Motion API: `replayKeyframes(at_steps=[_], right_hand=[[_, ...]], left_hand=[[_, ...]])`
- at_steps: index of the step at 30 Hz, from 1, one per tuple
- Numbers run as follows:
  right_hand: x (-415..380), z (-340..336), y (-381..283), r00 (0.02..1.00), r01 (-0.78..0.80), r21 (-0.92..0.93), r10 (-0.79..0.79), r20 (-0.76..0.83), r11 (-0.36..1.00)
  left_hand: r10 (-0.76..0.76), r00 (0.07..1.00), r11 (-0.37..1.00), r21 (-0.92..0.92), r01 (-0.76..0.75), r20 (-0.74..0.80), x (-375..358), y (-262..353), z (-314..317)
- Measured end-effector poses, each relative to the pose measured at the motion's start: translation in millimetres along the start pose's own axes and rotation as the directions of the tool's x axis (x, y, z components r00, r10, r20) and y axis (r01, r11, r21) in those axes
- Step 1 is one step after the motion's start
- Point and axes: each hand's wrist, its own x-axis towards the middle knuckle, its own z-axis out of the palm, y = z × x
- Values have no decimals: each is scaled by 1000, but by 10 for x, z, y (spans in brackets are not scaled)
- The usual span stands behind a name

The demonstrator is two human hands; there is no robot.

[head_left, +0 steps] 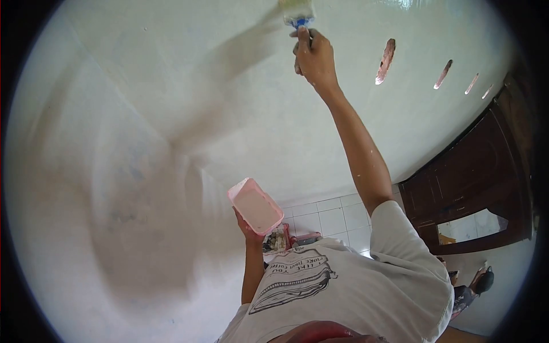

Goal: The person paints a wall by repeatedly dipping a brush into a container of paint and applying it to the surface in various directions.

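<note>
My right hand (316, 58) is raised high at the top of the view, its fingers closed around the blue handle of a wide paintbrush (298, 12). The brush's pale bristles lie at the white wall (240, 103). Lower down, near my chest, my left hand (246, 230) grips a pink plastic tub (279, 216) from beneath and the side. Pale paint (256, 209) fills the bottom of the tub. Small white specks of paint dot my right forearm.
Slots (386, 62) are cut in the wall at upper right. A dark wooden wardrobe (474, 171) with a mirror stands on the right. Another person (473, 288) is at the lower right. Containers (277, 240) sit on the tiled floor (334, 220).
</note>
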Motion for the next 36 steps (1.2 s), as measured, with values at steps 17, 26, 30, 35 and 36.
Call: replayKeyframes(at_steps=[17, 26, 30, 35, 36], right_hand=[[-149, -521, 648, 724, -689, 461, 505, 470, 559], [231, -294, 157, 915, -286, 160, 220, 339, 945], [-1140, 28, 1939, 777, -552, 80, 477, 412, 830], [-1702, -46, 2244, 394, -913, 162, 699, 598, 376], [-1494, -21, 2169, 499, -851, 178, 656, 566, 494]], left_hand=[[128, 991, 991, 34, -129, 39, 7, -10, 10], [38, 999, 999, 12, -38, 31, 64, -119, 124], [63, 998, 998, -7, -63, 10, -35, -95, 154], [120, 993, 989, 92, -119, -3, -140, 73, 159], [126, 992, 989, 82, -125, -5, -123, 88, 118]])
